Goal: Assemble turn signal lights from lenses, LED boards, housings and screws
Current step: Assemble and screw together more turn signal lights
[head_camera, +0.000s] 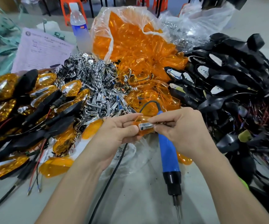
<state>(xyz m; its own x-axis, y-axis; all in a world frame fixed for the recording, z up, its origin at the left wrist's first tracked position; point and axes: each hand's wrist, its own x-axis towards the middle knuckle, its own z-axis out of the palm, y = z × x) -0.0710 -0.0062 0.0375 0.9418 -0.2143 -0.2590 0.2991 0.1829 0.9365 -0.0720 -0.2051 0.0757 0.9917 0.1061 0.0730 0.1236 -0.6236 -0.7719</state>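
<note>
- Left grip (117,133) and right grip (179,131) met just below frame centre, both closed on one orange lens (144,118) held between them.
- Left thumb and curled fingers clamped the lens's 9 o'clock end. Right thumb and forefinger pinched the 3 o'clock end.
- Chrome insert (147,126) sat against the lens's near edge, touching both thumbs. Can't tell if it was seated or just held there.
- Held lens was up off the counter (138,199), directly above the blue screwdriver (168,154).
- Screwdriver lay flat on the counter, untouched, with its bit toward 6 o'clock and cable end toward 12. Part of its body was hidden under the right grip.
- Its black cable (114,175) looped out of the 12 o'clock end, passed under the left grip and ran off toward 7 o'clock.
- Clear bag (107,46) at 12 o'clock had its mouth open, with spilled lenses (146,67) reaching down toward the hands.
- Chrome parts pile (98,81) sat at 11 o'clock, touching the spilled lenses.
- Black housings heap (227,65) with wires filled 2 to 3 o'clock.
- Assembled lights (2,109), orange lens on black body, were stacked at 9 o'clock with wire tails trailing toward 7.
- One loose lens (56,167) lay flat on the counter at 8 o'clock of the left grip.
- Water bottle (78,26) and printed form (41,49) stood behind the chrome pile at 11 o'clock.
</note>
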